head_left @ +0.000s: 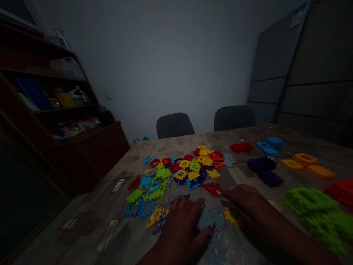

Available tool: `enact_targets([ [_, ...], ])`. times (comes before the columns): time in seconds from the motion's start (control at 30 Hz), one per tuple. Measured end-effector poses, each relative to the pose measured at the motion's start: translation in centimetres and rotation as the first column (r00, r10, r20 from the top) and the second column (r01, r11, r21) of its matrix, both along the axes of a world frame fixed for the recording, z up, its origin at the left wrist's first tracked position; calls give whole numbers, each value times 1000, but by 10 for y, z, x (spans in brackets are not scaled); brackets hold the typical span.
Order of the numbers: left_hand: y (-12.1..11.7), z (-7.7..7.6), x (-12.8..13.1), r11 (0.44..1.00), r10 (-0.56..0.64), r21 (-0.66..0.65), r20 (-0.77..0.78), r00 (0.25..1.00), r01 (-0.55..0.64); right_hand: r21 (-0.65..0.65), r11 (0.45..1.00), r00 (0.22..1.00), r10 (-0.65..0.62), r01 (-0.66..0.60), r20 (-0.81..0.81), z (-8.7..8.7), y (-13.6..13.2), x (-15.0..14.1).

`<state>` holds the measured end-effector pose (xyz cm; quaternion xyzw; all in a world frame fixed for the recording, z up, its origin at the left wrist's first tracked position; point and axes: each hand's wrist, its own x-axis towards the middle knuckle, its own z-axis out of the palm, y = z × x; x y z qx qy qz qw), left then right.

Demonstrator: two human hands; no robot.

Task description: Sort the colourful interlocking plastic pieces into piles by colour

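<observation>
A scattered pile of flat plastic interlocking pieces (179, 171) in blue, green, yellow, red and purple lies on the table (116, 206). My left hand (182, 224) rests palm down at the pile's near edge, fingers curled over grey-blue pieces (211, 219). My right hand (244, 204) lies beside it, fingers stretched toward a red piece (212, 188) and covering a yellow piece (230, 217). The room is dim and the fingers are dark.
Sorted stacks stand to the right: red (242, 147), blue (270, 145), purple (264, 171), orange (306, 163), green (317, 209), more red (342, 191). Two chairs (175, 125) face the far edge. A dark shelf cabinet (55, 121) fills the left wall.
</observation>
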<state>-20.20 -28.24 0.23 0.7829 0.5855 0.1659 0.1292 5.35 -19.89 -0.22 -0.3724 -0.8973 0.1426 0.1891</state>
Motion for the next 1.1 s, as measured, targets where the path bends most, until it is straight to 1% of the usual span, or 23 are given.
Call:
enact_targets([
  [0.1, 12, 6, 24, 999, -35, -41, -32, 999, 34, -57, 998, 998, -28, 31, 49, 1, -4, 3],
  [0.17, 18, 6, 34, 996, -40, -81, -69, 997, 34, -87, 996, 996, -27, 34, 83, -4, -9, 5],
  [0.3, 23, 0, 39, 990, -45, -138, -123, 991, 28, -60, 998, 984, -11, 22, 177, -20, -13, 3],
  [0.4, 26, -4, 41, 988, -32, -157, -141, 989, 10, -22, 1000, 974, -7, 12, 225, -24, -10, -3],
  [0.5, 30, -2, 46, 984, -42, -177, -127, 991, 19, 1, 997, 959, -79, 81, 273, -20, -3, -5],
  [0.6, 31, 6, 50, 982, -52, -187, -66, 996, 39, 16, 989, 941, -147, 149, 305, -12, 2, -4],
  [0.63, 29, 8, 48, 982, -53, -184, -41, 998, 45, 23, 988, 942, -151, 151, 301, -10, 2, -3],
  [0.7, 22, 9, 40, 986, -47, -161, -6, 999, 45, 10, 994, 961, -108, 109, 254, -6, -2, -3],
  [0.73, 16, 5, 35, 989, -47, -144, -5, 999, 46, -25, 997, 975, -64, 70, 212, -4, -6, -3],
  [0.8, 2, -10, 20, 994, -62, -96, -28, 998, 59, -149, 989, 992, 35, -17, 121, -2, -15, -5],
  [0.87, -12, -34, 6, 995, -102, -31, -55, 993, 100, -281, 956, 992, 106, -84, 67, 0, -23, -8],
  [0.9, -18, -47, 0, 996, -85, 23, -58, 995, 87, -321, 941, 989, 131, -104, 62, 0, -25, -9],
  [0.97, -25, -69, -9, 994, -84, 65, -80, 993, 89, -342, 930, 986, 161, -133, 53, 0, -27, -10],
  [1.0, -26, -77, -11, 993, -95, 65, -85, 992, 100, -335, 932, 985, 166, -140, 49, -2, -26, -10],
  [1.03, -25, -81, -13, 991, -119, 50, -91, 989, 124, -330, 934, 985, 163, -138, 49, -5, -25, -9],
  [1.1, -22, -82, -14, 984, -174, 8, -94, 980, 176, -338, 935, 987, 140, -106, 77, -14, -21, -4],
])
